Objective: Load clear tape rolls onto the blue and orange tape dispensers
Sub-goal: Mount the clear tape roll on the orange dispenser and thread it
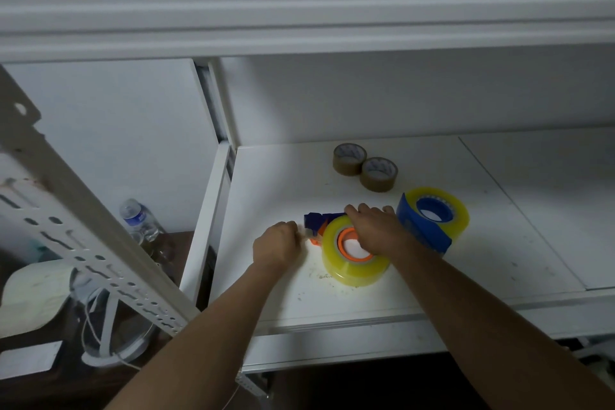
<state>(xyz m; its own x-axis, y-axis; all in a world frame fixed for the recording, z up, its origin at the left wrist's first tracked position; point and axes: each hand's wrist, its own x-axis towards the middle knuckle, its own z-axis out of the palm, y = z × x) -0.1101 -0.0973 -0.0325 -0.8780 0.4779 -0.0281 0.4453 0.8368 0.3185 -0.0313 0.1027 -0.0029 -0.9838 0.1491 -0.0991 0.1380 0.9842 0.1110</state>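
Note:
On the white shelf (pixel 432 276) lies a clear, yellowish tape roll (pixel 346 271) seated on the orange dispenser (pixel 342 245), whose orange hub shows inside the roll and whose blue-and-orange head (pixel 316 221) pokes out at the left. My right hand (pixel 374 230) lies over the roll's top with fingers curled onto it. My left hand (pixel 276 245) pinches the tape's free end beside the dispenser head. To the right, the blue dispenser (pixel 422 231) carries a second clear roll (pixel 459 215).
Two brown tape rolls (pixel 364 166) sit further back on the shelf. A white shelf post (pixel 206 220) stands at the left edge. Left of it, lower down, are a plastic water bottle (pixel 139 220), a slotted metal rail (pixel 83 236) and a white fan (pixel 109 323).

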